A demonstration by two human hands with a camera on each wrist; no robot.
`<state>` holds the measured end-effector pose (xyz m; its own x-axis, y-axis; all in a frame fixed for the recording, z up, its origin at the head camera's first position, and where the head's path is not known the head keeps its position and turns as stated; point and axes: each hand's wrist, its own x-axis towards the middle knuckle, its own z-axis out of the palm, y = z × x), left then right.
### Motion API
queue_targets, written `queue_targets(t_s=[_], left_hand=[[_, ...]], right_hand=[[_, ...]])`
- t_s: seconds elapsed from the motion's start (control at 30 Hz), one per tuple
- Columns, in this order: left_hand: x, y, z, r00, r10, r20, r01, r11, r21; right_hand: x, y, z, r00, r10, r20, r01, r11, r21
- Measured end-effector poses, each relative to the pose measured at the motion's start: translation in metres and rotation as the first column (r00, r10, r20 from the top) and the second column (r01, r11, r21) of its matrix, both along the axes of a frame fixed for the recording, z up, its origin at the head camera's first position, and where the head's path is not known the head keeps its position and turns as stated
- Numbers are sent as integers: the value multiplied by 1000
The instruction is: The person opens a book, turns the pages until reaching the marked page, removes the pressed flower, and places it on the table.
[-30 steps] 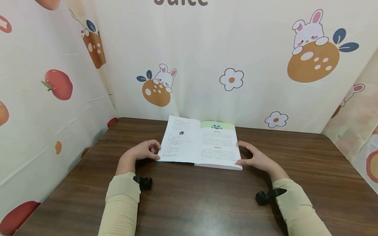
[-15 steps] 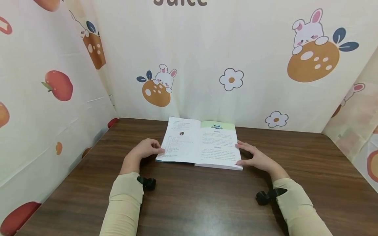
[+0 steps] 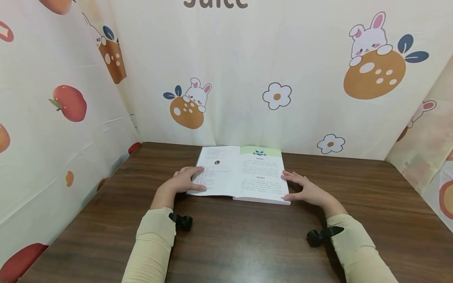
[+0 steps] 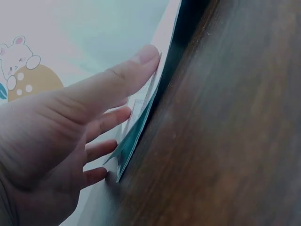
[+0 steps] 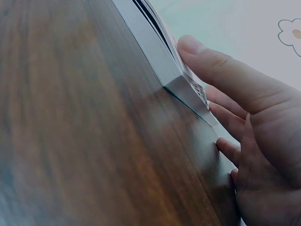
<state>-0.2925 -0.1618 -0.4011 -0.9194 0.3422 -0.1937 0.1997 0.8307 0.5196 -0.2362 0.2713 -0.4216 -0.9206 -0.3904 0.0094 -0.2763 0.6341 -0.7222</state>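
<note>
An open book [image 3: 260, 177] lies on the brown table, its thick stack of pages on the right and a thin part with a teal cover edge on the left. My left hand [image 3: 182, 181] rests on the outer edge of the left page, thumb and index finger spread over the print. In the left wrist view its thumb [image 4: 124, 77] touches the page and the other fingertips are near the cover edge. At the right edge, my right hand [image 3: 309, 190] lies with thumb and fingers spread on the page margin. Its thumb [image 5: 207, 54] touches the top of the page stack.
The wooden table [image 3: 240, 239] spreads around the book. Behind it hangs a pale curtain [image 3: 233, 110] printed with rabbits, fruit and flowers, close to the book's far edge. A black wrist camera [image 3: 182, 222] sits on the left cuff, another black camera [image 3: 318, 237] on the right cuff.
My left hand has moved right from the book's left edge onto the left page, and its fingers have spread. The left page has settled flatter. My right hand has stayed in place.
</note>
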Motion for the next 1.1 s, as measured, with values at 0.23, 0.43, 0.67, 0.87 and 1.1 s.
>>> queue_targets(t_s=[0.23,0.43,0.67,0.87,1.1], left_hand=[[1,1,-1,999,31,-9,-31,999,16],[4,5,3,1000,13,0,-13,1000,17],[6,12,10,999,-37,-38,38,999,6],[6,21,16,994,-89,-64,89,996,-6],[8,31,23,986,-141,-84,136,989,-58]], right_hand=[[-1,2,-1,1000,27,6,-27,1000,-8],[-1,1,-2,1000,-3,10,3,1000,-18],[-3,0,-2,999,-42,8,42,998,-40],[-2,-2,1,997,-76,21,77,997,-28],[-1,-3,1,994,-99,36,100,995,-29]])
